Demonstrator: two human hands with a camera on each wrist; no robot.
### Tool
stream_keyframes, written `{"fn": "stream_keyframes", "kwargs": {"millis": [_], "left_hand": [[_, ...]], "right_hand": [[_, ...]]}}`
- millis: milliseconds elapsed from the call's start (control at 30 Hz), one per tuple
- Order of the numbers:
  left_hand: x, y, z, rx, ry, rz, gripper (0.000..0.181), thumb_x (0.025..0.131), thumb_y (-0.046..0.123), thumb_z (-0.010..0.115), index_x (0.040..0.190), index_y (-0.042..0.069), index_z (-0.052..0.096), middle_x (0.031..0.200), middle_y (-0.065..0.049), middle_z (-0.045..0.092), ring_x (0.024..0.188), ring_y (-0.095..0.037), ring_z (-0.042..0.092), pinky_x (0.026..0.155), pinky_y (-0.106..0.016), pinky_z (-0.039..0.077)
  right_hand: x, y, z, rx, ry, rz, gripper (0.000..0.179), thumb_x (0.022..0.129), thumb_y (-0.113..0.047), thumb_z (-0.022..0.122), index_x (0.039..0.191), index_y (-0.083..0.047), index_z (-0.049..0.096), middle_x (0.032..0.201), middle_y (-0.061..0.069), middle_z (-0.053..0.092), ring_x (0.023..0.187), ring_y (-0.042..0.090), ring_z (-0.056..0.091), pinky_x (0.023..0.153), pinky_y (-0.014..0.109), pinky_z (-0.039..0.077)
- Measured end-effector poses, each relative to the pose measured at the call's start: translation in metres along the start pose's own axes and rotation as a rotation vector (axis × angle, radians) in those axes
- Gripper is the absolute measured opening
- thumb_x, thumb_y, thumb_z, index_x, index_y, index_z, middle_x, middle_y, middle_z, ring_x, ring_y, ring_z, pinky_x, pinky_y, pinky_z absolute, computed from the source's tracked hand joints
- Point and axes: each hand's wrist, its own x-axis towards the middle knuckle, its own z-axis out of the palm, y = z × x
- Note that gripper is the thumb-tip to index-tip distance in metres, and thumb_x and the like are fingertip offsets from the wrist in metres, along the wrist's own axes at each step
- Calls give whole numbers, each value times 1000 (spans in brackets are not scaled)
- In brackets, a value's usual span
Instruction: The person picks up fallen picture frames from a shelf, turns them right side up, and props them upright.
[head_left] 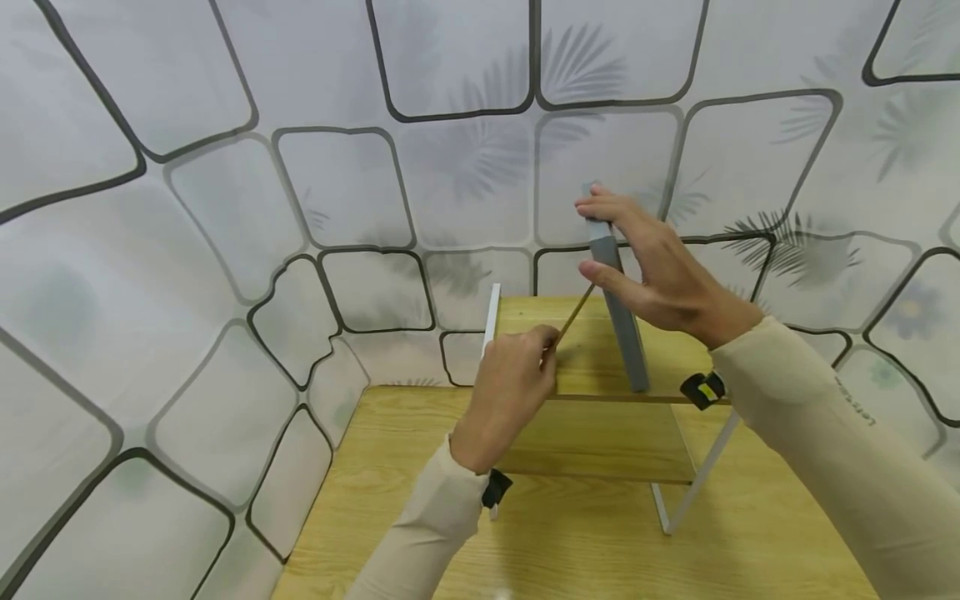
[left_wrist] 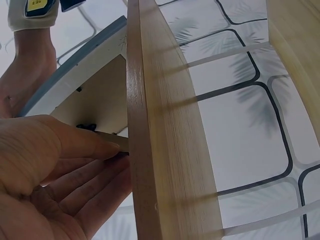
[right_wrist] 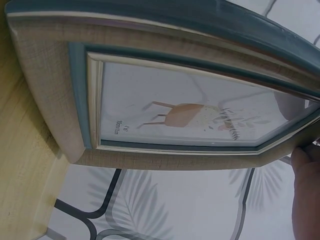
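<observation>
A picture frame (head_left: 624, 329) stands nearly upright on the top board of a small wooden shelf (head_left: 592, 367), seen almost edge-on in the head view. My right hand (head_left: 660, 271) grips its upper part, fingers over the top and thumb lower on the edge. Behind the frame, my left hand (head_left: 510, 383) pinches the end of its thin brown support leg (head_left: 576, 315), which is swung out from the back. In the left wrist view, the brown backing (left_wrist: 100, 97) shows a dark hinge. The right wrist view shows the frame's front, with a deer picture (right_wrist: 187, 116) under the glazing.
The shelf has a lower board (head_left: 600, 437) and white metal legs (head_left: 701, 475). It stands on a wood-grain table (head_left: 405, 467). Close behind and at the left are walls covered with patterned sheeting (head_left: 465, 183).
</observation>
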Motion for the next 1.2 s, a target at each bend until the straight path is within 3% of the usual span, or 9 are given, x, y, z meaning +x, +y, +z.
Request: {"fn": "stream_keyframes", "kwargs": {"millis": [600, 700, 800, 867, 967, 1100, 1200], "left_hand": [[0, 2, 6, -38, -62, -44, 11, 96, 7, 70, 104, 2, 75, 91, -8, 77, 75, -15, 74, 62, -19, 57], [-3, 3, 2, 2, -32, -40, 17, 96, 11, 71, 110, 2, 74, 92, -9, 77, 73, -17, 74, 61, -22, 58], [-4, 4, -4, 6, 61, -12, 24, 96, 14, 72, 115, 0, 72, 95, -11, 77, 74, -18, 74, 61, -28, 59], [-4, 7, -8, -39, 129, 17, 25, 96, 15, 71, 117, 0, 71, 99, -12, 76, 77, -18, 74, 63, -29, 59], [-1, 15, -12, -188, 186, 36, 28, 97, 16, 71, 118, -2, 69, 104, -14, 76, 83, -18, 75, 67, -25, 60], [4, 29, -11, -391, 156, -17, 35, 95, 24, 74, 117, -3, 68, 102, -16, 76, 82, -17, 76, 69, -15, 57], [9, 37, -5, -445, 107, -79, 38, 93, 31, 76, 111, -1, 69, 95, -13, 77, 78, -13, 76, 66, -11, 54]], "right_hand": [[1, 1, 2, -30, -61, 56, 61, 100, -37, 63, 147, -1, 47, 155, 18, 42, 151, 32, 24, 121, 53, 21], [2, 0, 1, -23, -65, 59, 62, 100, -39, 62, 147, -2, 47, 155, 18, 42, 151, 32, 25, 121, 54, 22], [4, 0, -2, 0, -32, 30, 60, 102, -39, 58, 145, 0, 49, 153, 19, 44, 149, 34, 29, 120, 54, 23], [7, 1, -5, 15, 11, 1, 57, 103, -37, 54, 144, 3, 50, 150, 20, 47, 146, 34, 34, 120, 51, 26], [14, 6, -11, 46, 88, -18, 50, 104, -29, 50, 141, 5, 53, 145, 19, 53, 141, 31, 42, 119, 43, 29], [26, 14, -16, 144, 111, 74, 42, 104, -18, 48, 140, 3, 55, 143, 16, 54, 140, 26, 42, 120, 38, 28], [30, 21, -16, 225, 59, 206, 42, 105, -18, 47, 142, 0, 54, 149, 16, 48, 143, 26, 37, 122, 44, 22]]}}
